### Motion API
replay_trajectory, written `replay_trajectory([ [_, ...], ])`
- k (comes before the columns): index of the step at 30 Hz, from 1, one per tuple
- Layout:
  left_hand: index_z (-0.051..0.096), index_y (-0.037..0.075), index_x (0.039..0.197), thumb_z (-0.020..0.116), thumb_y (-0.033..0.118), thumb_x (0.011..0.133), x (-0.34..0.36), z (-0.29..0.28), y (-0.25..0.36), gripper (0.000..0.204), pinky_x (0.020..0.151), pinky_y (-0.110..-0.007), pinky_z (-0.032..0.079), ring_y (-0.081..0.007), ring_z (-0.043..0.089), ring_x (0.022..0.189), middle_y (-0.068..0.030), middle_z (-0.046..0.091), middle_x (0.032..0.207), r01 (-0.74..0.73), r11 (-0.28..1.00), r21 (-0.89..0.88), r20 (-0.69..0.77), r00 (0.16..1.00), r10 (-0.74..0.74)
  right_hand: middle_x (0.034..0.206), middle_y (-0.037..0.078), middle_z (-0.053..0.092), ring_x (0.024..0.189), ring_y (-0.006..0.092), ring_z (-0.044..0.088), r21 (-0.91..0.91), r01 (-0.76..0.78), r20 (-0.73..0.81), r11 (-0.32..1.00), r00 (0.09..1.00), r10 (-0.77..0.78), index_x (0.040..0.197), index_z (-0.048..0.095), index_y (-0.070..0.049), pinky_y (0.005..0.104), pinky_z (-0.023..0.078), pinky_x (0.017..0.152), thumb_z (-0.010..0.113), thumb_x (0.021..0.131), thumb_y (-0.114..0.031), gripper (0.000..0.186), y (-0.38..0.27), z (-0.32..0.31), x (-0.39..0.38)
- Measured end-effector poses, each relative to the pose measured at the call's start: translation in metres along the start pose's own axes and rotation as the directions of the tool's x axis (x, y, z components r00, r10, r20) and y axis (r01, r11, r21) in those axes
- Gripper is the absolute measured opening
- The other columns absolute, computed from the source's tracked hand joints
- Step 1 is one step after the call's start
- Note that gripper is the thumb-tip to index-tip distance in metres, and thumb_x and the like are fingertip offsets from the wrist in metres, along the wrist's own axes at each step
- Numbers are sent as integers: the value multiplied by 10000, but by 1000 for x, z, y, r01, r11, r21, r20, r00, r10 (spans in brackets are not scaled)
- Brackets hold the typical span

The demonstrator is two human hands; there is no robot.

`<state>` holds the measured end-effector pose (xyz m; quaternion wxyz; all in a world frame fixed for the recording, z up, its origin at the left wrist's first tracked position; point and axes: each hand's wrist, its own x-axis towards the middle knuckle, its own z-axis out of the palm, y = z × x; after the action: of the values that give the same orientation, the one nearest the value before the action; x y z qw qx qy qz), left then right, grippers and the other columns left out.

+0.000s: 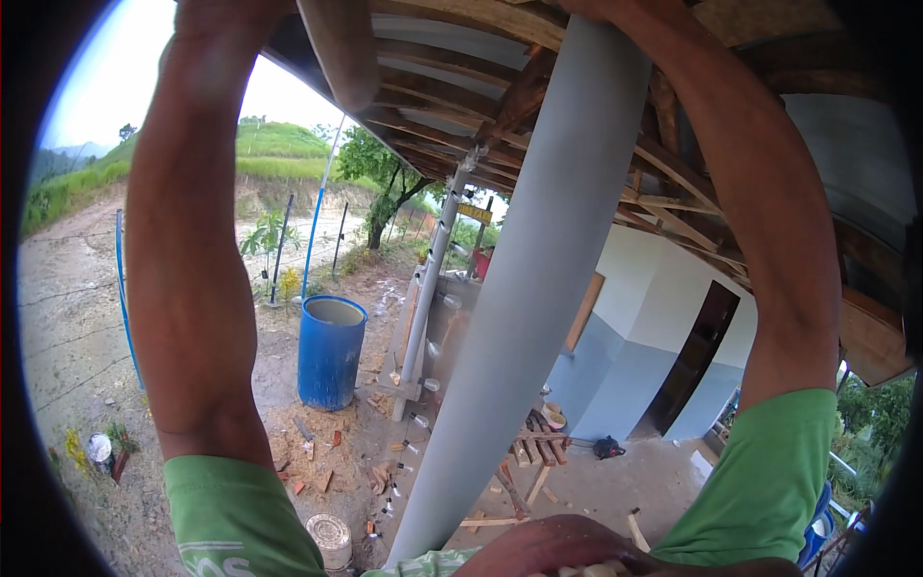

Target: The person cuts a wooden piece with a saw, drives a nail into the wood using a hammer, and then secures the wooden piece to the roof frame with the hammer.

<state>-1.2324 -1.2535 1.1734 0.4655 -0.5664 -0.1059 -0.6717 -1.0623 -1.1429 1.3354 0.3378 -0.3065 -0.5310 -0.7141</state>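
Both my arms reach up past the top edge, in green sleeves. Only the base of my left hand (231,10) shows at the top left; its fingers are out of sight. Close to it, a rounded brown piece, seemingly wood (343,53), hangs down from the top edge, and I cannot tell whether the hand holds it. Part of my right hand (588,8) shows at the top of a thick grey round column (538,250), beside a wooden roof beam (500,19). Its fingers are cut off by the edge. The column slants through the view in front of me.
Below on the left stands a blue barrel (332,361) on dirt strewn with wood scraps. A whitish bucket (329,539) sits near the column's foot. A rough wooden bench (540,444) and a black bag-like item (608,447) lie before the blue-and-white wall (625,346).
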Motion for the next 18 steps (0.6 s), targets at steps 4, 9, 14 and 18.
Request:
replay_trajectory([
  [4, 489, -44, 1101, 578, 154, 951, -33, 63, -94, 264, 717, -475, 505, -428, 623, 779, -260, 573, 807, -20, 896, 443, 145, 988, -49, 931, 140, 703, 890, 273, 672, -15, -9, 29, 1000, 1000, 10, 877, 731, -102, 413, 533, 818, 671, 795, -191, 136, 6, 10, -5],
  [9, 491, -1, 1160, 543, 266, 975, -55, 31, -67, 328, 618, -389, 489, -287, 592, 663, -156, 567, 732, 337, 875, 347, 139, 904, -404, 949, 142, 708, 909, 275, 679, -19, -18, 38, 1000, 999, 19, 894, 738, -100, 412, 536, 831, 675, 796, -191, 148, 6, 5, -4],
  [14, 513, 79, 1147, 528, 472, 1010, -144, 43, -85, 416, 482, -273, 487, -113, 550, 521, -26, 551, 734, 707, 636, -308, 241, 705, -667, 967, 144, 714, 929, 277, 685, -30, -24, 54, 999, 998, 26, 910, 746, -98, 411, 539, 845, 679, 797, -191, 161, 1, 6, -1],
  [18, 463, 90, 1181, 417, 459, 1053, -202, 88, -94, 393, 381, -299, 475, -140, 521, 440, -49, 529, 703, 888, -14, -460, 472, 231, -851, 981, 146, 718, 944, 279, 690, -74, -29, 79, 997, 996, 35, 922, 751, -96, 410, 541, 855, 682, 798, -190, 171, 2, 1, -2],
])
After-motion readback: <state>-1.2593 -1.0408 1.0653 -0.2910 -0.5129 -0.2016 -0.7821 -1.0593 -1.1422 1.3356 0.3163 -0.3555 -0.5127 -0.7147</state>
